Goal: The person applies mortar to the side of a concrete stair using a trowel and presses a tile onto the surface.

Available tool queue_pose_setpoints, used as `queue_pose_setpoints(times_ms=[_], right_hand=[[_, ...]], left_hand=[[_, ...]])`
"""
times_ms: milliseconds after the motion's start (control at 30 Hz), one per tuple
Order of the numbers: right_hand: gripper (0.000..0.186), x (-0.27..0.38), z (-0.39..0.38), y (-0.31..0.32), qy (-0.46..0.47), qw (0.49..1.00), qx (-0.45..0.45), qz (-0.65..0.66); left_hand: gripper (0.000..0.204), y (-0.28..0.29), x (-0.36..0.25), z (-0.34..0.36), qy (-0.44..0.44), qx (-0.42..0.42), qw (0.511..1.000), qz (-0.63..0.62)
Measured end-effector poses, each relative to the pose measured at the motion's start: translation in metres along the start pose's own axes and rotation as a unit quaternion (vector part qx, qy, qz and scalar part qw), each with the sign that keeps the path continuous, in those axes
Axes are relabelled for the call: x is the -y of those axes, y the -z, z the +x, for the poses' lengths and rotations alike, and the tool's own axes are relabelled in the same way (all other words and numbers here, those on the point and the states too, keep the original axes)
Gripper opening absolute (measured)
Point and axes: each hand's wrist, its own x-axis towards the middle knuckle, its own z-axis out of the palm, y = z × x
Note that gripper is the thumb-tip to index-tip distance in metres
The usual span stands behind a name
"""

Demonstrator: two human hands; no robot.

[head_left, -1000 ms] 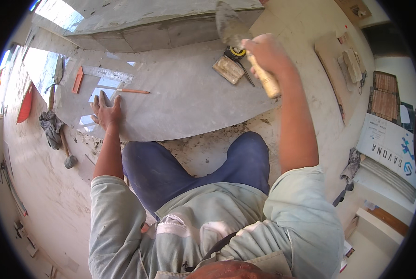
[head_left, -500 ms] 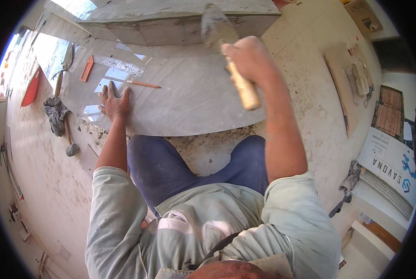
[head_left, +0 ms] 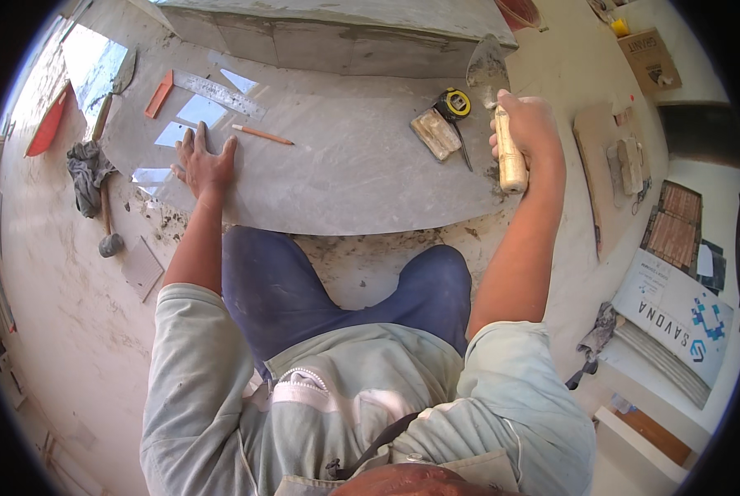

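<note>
My left hand (head_left: 205,165) lies with fingers spread on a large grey slab (head_left: 337,186) with a curved near edge. In my right hand (head_left: 534,128) is a trowel (head_left: 511,161), gripped by its pale wooden handle, its mortar-smeared blade (head_left: 487,68) pointing away from me. The trowel hangs by the slab's right end. Left of it, a yellow-and-black tape measure (head_left: 453,104) sits beside a worn wooden block (head_left: 436,135). A pencil (head_left: 262,135) rests right of my left fingers. Beyond them lies a metal try square (head_left: 217,93) with a red stock (head_left: 160,94).
A grey tiled step (head_left: 320,54) rises along the slab's far side. On the left floor are a mallet (head_left: 109,240), a dark rag (head_left: 89,174) and a small tile (head_left: 143,269). At right stand a board (head_left: 593,174) with a float (head_left: 630,165) and a white tile box (head_left: 676,306).
My right hand has swung right and toward me with the trowel, uncovering the tape measure and wooden block. My left hand stays flat on the slab. The whole view has shifted slightly.
</note>
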Motion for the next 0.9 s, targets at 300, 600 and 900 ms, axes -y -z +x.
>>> queue_pose_setpoints(times_ms=[300,600,900], right_hand=[[0.048,0.041,-0.044,-0.122,0.129,0.972,0.124,-0.155],[0.042,0.002,-0.005,-0.025,0.017,0.998,0.007,-0.062],[0.036,0.046,-0.019,0.063,0.295,0.741,-0.132,-0.589]], left_hand=[[0.084,0.000,0.000,0.003,0.009,0.011,1.000,-0.005],[0.084,0.003,0.000,0.000,0.001,-0.003,1.000,-0.003],[0.082,0.001,0.005,-0.002,-0.002,-0.021,1.000,0.018]])
